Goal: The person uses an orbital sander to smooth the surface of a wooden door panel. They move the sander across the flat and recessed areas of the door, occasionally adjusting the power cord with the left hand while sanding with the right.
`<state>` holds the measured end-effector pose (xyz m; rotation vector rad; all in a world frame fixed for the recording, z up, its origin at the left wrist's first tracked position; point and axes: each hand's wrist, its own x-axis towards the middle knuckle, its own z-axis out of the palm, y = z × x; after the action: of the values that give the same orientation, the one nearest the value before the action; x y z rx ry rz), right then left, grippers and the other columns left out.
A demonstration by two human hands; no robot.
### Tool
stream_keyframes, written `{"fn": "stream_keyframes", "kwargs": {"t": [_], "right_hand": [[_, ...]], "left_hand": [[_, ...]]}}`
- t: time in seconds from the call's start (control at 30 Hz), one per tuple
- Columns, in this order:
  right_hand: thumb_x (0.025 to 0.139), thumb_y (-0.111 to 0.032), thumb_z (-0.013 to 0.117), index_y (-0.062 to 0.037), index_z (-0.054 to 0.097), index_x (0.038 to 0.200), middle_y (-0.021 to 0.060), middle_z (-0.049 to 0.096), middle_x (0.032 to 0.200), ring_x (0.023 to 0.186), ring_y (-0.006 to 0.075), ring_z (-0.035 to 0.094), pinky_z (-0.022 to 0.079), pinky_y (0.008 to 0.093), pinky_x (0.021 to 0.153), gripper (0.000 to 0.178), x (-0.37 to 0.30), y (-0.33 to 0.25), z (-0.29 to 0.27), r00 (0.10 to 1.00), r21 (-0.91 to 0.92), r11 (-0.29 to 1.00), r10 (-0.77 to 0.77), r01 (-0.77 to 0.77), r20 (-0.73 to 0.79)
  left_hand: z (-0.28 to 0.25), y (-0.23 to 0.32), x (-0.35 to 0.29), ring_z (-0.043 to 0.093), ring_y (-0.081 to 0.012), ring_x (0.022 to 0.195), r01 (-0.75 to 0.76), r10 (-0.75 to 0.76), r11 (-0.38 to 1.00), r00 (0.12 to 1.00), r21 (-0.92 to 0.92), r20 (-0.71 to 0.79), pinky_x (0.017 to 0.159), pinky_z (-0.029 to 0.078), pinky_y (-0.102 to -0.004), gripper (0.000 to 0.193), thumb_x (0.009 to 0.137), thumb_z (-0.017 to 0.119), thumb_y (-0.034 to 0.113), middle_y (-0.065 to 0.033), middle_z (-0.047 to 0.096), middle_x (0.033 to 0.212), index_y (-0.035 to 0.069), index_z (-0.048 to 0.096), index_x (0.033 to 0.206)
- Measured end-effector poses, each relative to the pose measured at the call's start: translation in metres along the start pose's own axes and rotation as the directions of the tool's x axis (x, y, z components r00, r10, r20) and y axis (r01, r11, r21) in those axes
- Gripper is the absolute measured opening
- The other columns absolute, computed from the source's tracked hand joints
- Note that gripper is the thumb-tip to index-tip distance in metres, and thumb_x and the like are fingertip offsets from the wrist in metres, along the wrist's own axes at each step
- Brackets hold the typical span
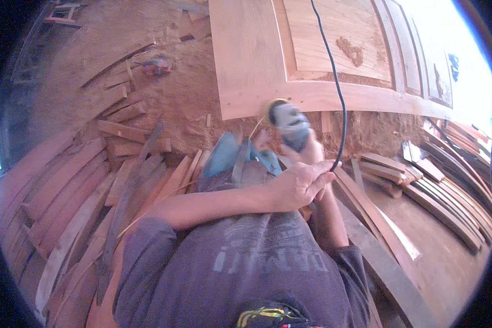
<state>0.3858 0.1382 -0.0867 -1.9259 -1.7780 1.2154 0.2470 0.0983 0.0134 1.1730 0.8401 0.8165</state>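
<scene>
A blurred grey and dark angle grinder (292, 126) with a yellow-edged disc is at the near edge of a wooden panel door (251, 97). My right hand (310, 150) is closed round the grinder's rear body. Just behind it, my left hand (299, 185) crosses in front of my body, its fingers closed on the dark power cord (341, 123). That cord runs up from my left hand across the door. Whether the left hand also touches the grinder or my right wrist, I cannot tell.
Long boards (71, 188) lie heaped on my left, and more stacked planks (448, 210) lie on the right. A red power tool (156, 67) rests on the dusty floor beyond the left pile. Wood dust (350, 50) sits on the door panel.
</scene>
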Motion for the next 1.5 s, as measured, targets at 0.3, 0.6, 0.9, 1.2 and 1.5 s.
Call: {"fn": "stream_keyframes", "kwargs": {"t": [0.3, 0.6, 0.9, 1.2, 1.5], "right_hand": [[0.085, -0.035, 0.087, -0.0022, 0.058, 0.124, 0.031, 0.077, 0.112, 0.11, 0.0527, 0.074, 0.059, 0.0609, 0.094, 0.058, -0.007, -0.088, 0.072, 0.99, -0.29, 0.957, 0.02, 0.022, 0.141], [0.086, -0.035, 0.09, -0.0019, 0.059, 0.123, 0.0304, 0.078, 0.11, 0.109, 0.0526, 0.075, 0.061, 0.058, 0.088, 0.058, -0.009, -0.038, 0.011, 0.99, -0.278, 0.951, 0.131, -0.139, -0.047], [0.087, -0.033, 0.088, -0.0007, 0.059, 0.119, 0.0306, 0.078, 0.101, 0.104, 0.0524, 0.077, 0.061, 0.0562, 0.082, 0.054, 0.007, -0.018, -0.062, 0.982, -0.214, 0.96, 0.165, -0.182, -0.097], [0.084, -0.04, 0.092, -0.0005, 0.059, 0.125, 0.0298, 0.079, 0.108, 0.105, 0.0491, 0.079, 0.062, 0.0542, 0.086, 0.066, 0.046, 0.079, -0.131, 0.971, -0.188, 0.957, 0.198, -0.222, -0.136], [0.087, -0.029, 0.09, -0.0001, 0.068, 0.132, 0.0145, 0.079, 0.106, 0.092, 0.0244, 0.075, 0.061, 0.0408, 0.083, 0.058, 0.075, 0.171, -0.222, 0.934, -0.018, 0.973, 0.218, -0.232, -0.285]], "left_hand": [[-0.026, -0.005, -0.035, 0.069, -0.0162, 0.075, -0.012, 0.009, 0.999, 0.997, -0.033, -0.075, 0.073, 0.056, -0.034, 0.043, 0.122, 0.052, 0.024, -0.0062, 0.066, 0.081, 0.001, 0.057, 0.159], [-0.027, 0.011, -0.023, 0.072, -0.0193, 0.076, -0.006, 0.003, 0.993, 1.0, -0.114, -0.029, 0.073, 0.057, -0.0351, 0.043, 0.12, 0.055, 0.02, -0.0114, 0.07, 0.081, -0.006, 0.058, 0.154], [0.01, 0.012, 0.022, 0.072, -0.0217, 0.069, 0.018, -0.02, 0.997, 0.999, -0.077, -0.031, 0.067, 0.057, -0.0379, 0.039, 0.119, 0.057, 0.018, -0.0115, 0.071, 0.076, -0.01, 0.062, 0.145], [0.053, 0.008, 0.077, 0.072, -0.0205, 0.071, 0.058, -0.058, 0.997, 0.998, -0.048, -0.002, 0.07, 0.059, -0.037, 0.043, 0.12, 0.055, 0.023, -0.012, 0.072, 0.078, -0.009, 0.062, 0.147], [0.071, 0.018, 0.094, 0.07, -0.0203, 0.072, 0.11, -0.106, 0.99, 0.993, -0.087, 0.05, 0.074, 0.057, -0.0365, 0.046, 0.121, 0.051, 0.023, -0.0113, 0.069, 0.078, -0.007, 0.056, 0.155]]}}
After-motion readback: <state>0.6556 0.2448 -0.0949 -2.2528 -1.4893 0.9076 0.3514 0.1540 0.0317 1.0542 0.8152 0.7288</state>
